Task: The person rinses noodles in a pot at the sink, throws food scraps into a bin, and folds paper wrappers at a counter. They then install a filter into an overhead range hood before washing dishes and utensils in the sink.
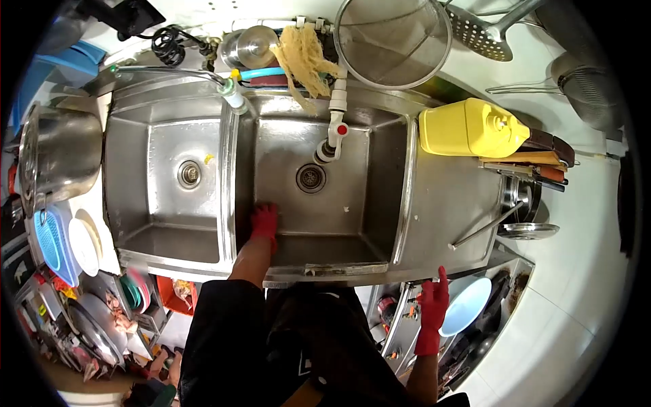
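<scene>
My left hand [264, 222], in a red rubber glove, reaches down into the right basin [383, 203] of a steel double sink. It is low by that basin's left wall, fingers spread against the metal, with nothing visible in it. My right hand [434, 304], also red-gloved, is raised off the sink's front edge at the right. Its index finger points up, and I see no object in it. A drain [311, 178] lies in the right basin's floor, below a white pipe tap with a red button [337, 130].
A yellow jug [468, 129] stands on the right drainboard [441, 197], near knives in a rack. Left is the other basin [163, 241] with yellow scraps, then a big steel pot [64, 152]. Behind hang a mesh cloth [305, 61] and a sieve [393, 41]. A light-blue bowl [466, 306] sits low right.
</scene>
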`<state>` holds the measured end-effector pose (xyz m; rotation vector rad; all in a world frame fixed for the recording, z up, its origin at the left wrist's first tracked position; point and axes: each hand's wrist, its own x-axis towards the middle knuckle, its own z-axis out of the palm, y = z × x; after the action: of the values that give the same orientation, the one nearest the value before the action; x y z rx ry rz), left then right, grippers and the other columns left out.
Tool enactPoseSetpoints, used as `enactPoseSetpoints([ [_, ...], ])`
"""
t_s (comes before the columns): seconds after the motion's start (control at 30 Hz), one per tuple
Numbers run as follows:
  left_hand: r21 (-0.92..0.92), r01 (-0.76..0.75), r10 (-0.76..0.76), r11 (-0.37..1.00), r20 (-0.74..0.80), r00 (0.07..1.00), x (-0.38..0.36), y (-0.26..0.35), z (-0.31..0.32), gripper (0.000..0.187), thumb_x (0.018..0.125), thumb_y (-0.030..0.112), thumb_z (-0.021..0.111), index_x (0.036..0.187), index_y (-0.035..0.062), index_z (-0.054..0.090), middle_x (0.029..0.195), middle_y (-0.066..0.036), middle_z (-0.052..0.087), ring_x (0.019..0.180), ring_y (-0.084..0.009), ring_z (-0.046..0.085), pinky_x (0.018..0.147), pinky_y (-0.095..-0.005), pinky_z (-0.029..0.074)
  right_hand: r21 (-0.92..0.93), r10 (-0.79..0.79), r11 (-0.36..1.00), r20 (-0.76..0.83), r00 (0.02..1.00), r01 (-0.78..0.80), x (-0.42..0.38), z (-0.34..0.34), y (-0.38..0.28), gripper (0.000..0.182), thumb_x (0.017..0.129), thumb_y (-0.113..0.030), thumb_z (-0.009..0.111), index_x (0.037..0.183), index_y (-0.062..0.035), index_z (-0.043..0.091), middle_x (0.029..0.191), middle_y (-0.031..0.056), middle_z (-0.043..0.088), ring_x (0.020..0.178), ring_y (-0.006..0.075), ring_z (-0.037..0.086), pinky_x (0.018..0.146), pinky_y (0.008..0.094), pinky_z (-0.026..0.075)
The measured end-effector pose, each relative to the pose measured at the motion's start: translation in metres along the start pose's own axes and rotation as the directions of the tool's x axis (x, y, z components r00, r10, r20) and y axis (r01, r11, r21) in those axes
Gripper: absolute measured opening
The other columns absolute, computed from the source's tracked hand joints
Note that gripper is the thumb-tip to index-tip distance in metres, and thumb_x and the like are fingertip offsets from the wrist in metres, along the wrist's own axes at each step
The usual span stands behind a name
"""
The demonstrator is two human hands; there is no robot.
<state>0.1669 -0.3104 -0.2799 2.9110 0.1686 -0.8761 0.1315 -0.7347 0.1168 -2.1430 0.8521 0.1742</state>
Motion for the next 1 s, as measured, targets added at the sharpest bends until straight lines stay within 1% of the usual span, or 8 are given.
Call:
enactPoseSetpoints([
  [0.2, -0.074, -0.017, 0.017, 0.997, 0.004, 1.0, 0.031, -0.008, 0.026, 0.031, 0.098, 0.019, 0.048, 0.128, 0.0139, 0.052, 0.131, -0.02, 0.057, 0.109, -0.042, 0.061, 0.078, -0.054, 0.055, 0.11, 0.059, 0.992, 0.029, 0.998, -0.062, -0.024, 0.024, -0.012, 0.056, 0.095, -0.007, 0.06, 0.149, -0.0111, 0.047, 0.084, 0.0021, 0.062, 0.06, 0.0081, 0.055, 0.053, 0.0236, 0.047],
  [0.5, -0.232, -0.001, 0.012, 0.973, 0.045, 0.999, 0.029, 0.013, -0.099, 0.048, 0.08, 0.027, 0.078, 0.121, 0.009, 0.062, 0.123, -0.015, 0.064, 0.112, -0.0333, 0.064, 0.086, -0.0508, 0.055, 0.146, 0.085, 0.984, 0.12, 0.989, -0.102, -0.026, 0.05, -0.016, 0.059, 0.094, -0.006, 0.062, 0.15, -0.0139, 0.046, 0.087, 0.0021, 0.06, 0.063, 0.0096, 0.056, 0.057, 0.024, 0.048],
  [0.6, -0.05, -0.062, 0.06, 0.997, -0.033, 0.998, 0.028, 0.031, -0.128, 0.039, 0.084, 0.026, 0.073, 0.119, 0.0093, 0.066, 0.118, -0.014, 0.068, 0.108, -0.0337, 0.066, 0.086, -0.0511, 0.056, 0.144, 0.108, 0.981, 0.162, 0.981, -0.132, -0.029, 0.055, -0.032, 0.059, 0.094, -0.009, 0.063, 0.15, -0.0135, 0.046, 0.087, 0.003, 0.062, 0.069, 0.0104, 0.058, 0.062, 0.0257, 0.05],
  [0.7, 0.241, -0.296, 0.25, 0.924, 0.201, 0.947, 0.066, 0.036, -0.082, 0.033, 0.087, 0.025, 0.069, 0.117, 0.0115, 0.069, 0.114, -0.015, 0.07, 0.104, -0.0341, 0.067, 0.085, -0.0529, 0.054, 0.112, 0.01, 0.993, 0.192, 0.981, -0.032, -0.03, 0.061, -0.029, 0.058, 0.094, -0.012, 0.063, 0.15, -0.0112, 0.046, 0.088, 0.0044, 0.064, 0.071, 0.0112, 0.06, 0.066, 0.0286, 0.052],
  [0.8, 0.493, -0.31, 0.339, 0.813, 0.032, 0.94, 0.038, 0.048, -0.113, 0.034, 0.087, 0.024, 0.066, 0.117, 0.0067, 0.069, 0.109, -0.018, 0.07, 0.097, -0.0336, 0.069, 0.077, -0.0483, 0.056, 0.075, -0.059, 0.996, 0.269, 0.961, 0.04, -0.028, 0.064, -0.015, 0.055, 0.093, -0.011, 0.065, 0.146, -0.0139, 0.051, 0.092, 0.0047, 0.064, 0.071, 0.0103, 0.058, 0.063, 0.0265, 0.05],
  [0.83, 0.561, -0.298, 0.365, 0.772, -0.008, 0.931, 0.034, 0.053, -0.122, 0.035, 0.087, 0.024, 0.066, 0.117, 0.0053, 0.068, 0.11, -0.018, 0.07, 0.098, -0.0339, 0.069, 0.076, -0.0478, 0.056, 0.003, -0.028, 1.0, 0.355, 0.934, 0.029, -0.025, 0.06, -0.012, 0.052, 0.1, -0.027, 0.061, 0.147, -0.0093, 0.048, 0.111, 0.01, 0.067, 0.088, 0.0182, 0.066, 0.075, 0.0333, 0.055],
  [0.93, 0.517, -0.29, 0.343, 0.806, -0.008, 0.939, 0.03, 0.071, -0.158, 0.044, 0.086, 0.027, 0.068, 0.123, 0.0027, 0.064, 0.117, -0.016, 0.069, 0.109, -0.0362, 0.066, 0.076, -0.049, 0.057, 0.666, 0.05, 0.572, 0.554, 0.831, -0.479, -0.028, 0.045, -0.024, 0.064, 0.104, -0.049, 0.047, 0.15, -0.0047, 0.042, 0.137, 0.0155, 0.06, 0.115, 0.0304, 0.064, 0.097, 0.0431, 0.052],
  [1.0, 0.363, -0.274, 0.287, 0.891, 0.019, 0.958, 0.017, 0.089, -0.21, 0.053, 0.084, 0.026, 0.068, 0.13, 0.0024, 0.059, 0.117, -0.016, 0.068, 0.107, -0.0366, 0.066, 0.073, -0.0468, 0.056, 0.804, -0.15, 0.359, 0.55, 0.821, -0.473, -0.033, 0.031, -0.022, 0.074, 0.105, -0.059, 0.025, 0.15, -0.0026, 0.039, 0.15, 0.0172, 0.048, 0.132, 0.0386, 0.051, 0.11, 0.051, 0.041],
])
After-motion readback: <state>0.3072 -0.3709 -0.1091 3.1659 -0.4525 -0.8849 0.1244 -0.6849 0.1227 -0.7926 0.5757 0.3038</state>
